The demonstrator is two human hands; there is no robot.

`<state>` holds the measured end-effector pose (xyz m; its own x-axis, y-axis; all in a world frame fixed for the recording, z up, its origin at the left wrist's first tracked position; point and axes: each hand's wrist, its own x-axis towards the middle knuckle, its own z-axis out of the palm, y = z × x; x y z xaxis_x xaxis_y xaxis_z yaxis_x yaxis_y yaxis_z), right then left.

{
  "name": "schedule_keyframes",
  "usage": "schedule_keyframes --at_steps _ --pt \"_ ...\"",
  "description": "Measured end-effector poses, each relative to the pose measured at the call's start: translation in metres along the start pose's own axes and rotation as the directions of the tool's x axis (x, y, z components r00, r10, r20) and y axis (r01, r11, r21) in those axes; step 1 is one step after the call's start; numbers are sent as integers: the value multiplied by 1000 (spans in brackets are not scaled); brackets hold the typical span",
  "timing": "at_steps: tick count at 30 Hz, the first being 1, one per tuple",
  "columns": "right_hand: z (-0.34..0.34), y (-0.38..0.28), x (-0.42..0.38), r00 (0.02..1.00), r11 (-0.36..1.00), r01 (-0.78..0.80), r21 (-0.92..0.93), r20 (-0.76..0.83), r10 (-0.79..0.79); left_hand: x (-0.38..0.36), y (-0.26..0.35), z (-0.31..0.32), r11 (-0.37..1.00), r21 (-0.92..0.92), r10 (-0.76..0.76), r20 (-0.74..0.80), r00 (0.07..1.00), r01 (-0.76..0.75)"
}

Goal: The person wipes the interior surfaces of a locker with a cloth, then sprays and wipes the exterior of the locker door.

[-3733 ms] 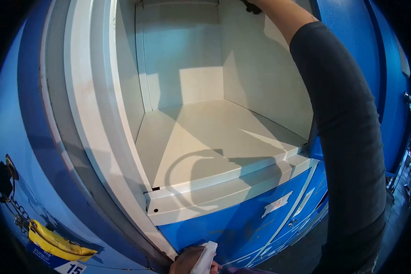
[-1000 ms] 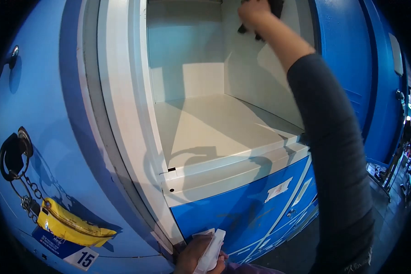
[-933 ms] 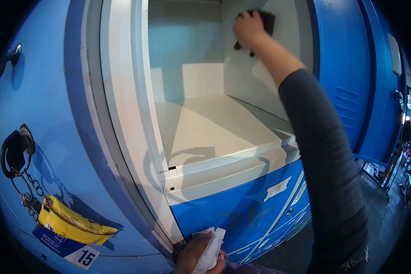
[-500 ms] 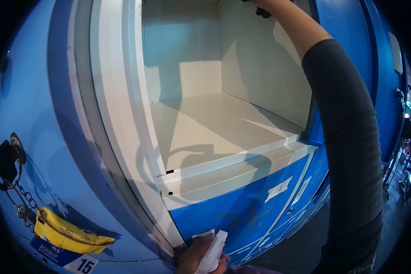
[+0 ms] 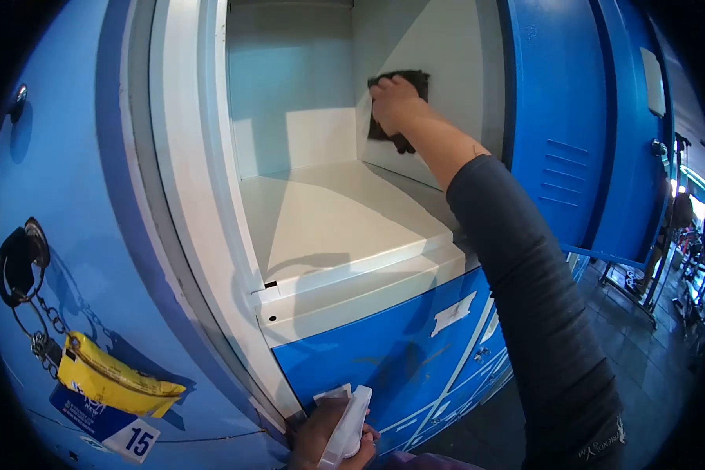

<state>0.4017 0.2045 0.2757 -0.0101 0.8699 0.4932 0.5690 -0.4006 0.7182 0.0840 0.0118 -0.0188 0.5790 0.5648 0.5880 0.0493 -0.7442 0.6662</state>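
My right hand point(image 5: 397, 103) presses a dark cloth point(image 5: 381, 131) against the inner right wall of an open locker compartment point(image 5: 313, 204). Its fingers are bent over the cloth's upper part. At the bottom of the view, my left hand point(image 5: 329, 435) is closed around a white, partly translucent object point(image 5: 352, 427) that looks like a spray bottle. That hand is in front of the blue locker door below the compartment, and some of its fingers are hidden behind the object.
At the left, a blue door point(image 5: 63, 180) carries a ring with a chain, a yellow tag point(image 5: 117, 380) and a card point(image 5: 137, 440) reading 15. An opened blue door point(image 5: 556, 141) stands on the right. Dark floor point(image 5: 634, 345) and equipment lie beyond it.
My right hand has come down and left with the cloth, from the top of the compartment to the middle of its right wall. The view has shifted slightly; my left hand still holds the white object.
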Motion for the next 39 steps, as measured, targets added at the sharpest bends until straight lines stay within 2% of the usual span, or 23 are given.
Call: schedule_keyframes --at_steps 1,2,5,6,7,10,12,13,14,15,16,17,19,22,25,28,30,32,34,35,36,37,39 --pt "-11 7 -4 997 994 -71 -81 8 72 0 -2 0 992 99 79 -21 997 -77" --pt "-16 19 -3 980 977 -169 -132 -128 152 -1 -1 0 983 141 126 -45 991 -119" --pt "-77 75 -12 941 923 -339 -179 -60 334 0 1 2 947 254 223 -85 971 -196" --pt "-85 102 -3 900 900 -435 -40 -50 433 0 0 2 941 274 228 -75 971 -200" --pt "-102 118 -11 905 879 -425 -214 -138 403 1 0 2 934 292 234 -64 970 -206" --pt "-126 126 -39 920 877 -390 -282 -163 357 1 -2 1 996 62 72 -19 997 -71" --pt "-117 112 -31 909 839 -410 -358 -85 408 3 3 -2 984 128 132 -27 991 -128" --pt "-89 112 -20 917 850 -397 -347 -175 357 4 5 -4 975 161 163 -31 986 -156" --pt "-80 93 -41 937 875 -346 -339 -174 303 1 2 -3 987 103 124 -23 992 -121" --pt "-81 70 -56 965 879 -245 -409 -13 263 -2 -2 -2 995 44 87 -13 996 -87" --pt "-76 50 -73 969 896 -192 -400 68 238 -3 -6 -1 999 -14 53 -3 999 -53" --pt "-72 32 -92 972 903 -154 -402 101 211 -3 -6 -3 995 21 99 9 995 -100" --pt "-57 0 -124 970 884 -134 -448 121 209 -3 -5 -7 977 95 188 44 981 -192" --pt "-45 -13 -145 986 895 -116 -430 58 156 -4 -6 -5 990 30 136 49 989 -138" --pt "-64 -2 -114 951 924 -156 -349 201 236 3 9 -13 990 -33 141 58 988 -140" --pt "-81 15 -79 934 883 -239 -405 154 324 -2 3 -9 994 -54 96 50 994 -93" --pt "-78 30 -49 921 889 -301 -345 136 365 -4 -1 -6 984 38 172 30 985 -174" --pt "-92 19 -39 878 892 -373 -255 214 428 -1 -3 -4 967 90 239 1 971 -238" --pt "-85 1 -54 880 876 -351 -331 203 429 3 -3 -4 950 106 299 -43 953 -294" --pt "-76 -11 -63 884 864 -361 -350 167 437 2 -3 -4 961 90 264 -31 964 -260" --pt "-82 -23 -89 898 876 -240 -418 246 364 -1 -4 -4 972 74 226 -16 974 -224" --pt "-60 -34 -96 907 855 -304 -420 148 395 -3 -4 -4 980 60 191 -3 982 -191" --pt "-50 -46 -113 910 860 -258 -441 188 369 1 -1 -8 983 67 168 47 985 -171"
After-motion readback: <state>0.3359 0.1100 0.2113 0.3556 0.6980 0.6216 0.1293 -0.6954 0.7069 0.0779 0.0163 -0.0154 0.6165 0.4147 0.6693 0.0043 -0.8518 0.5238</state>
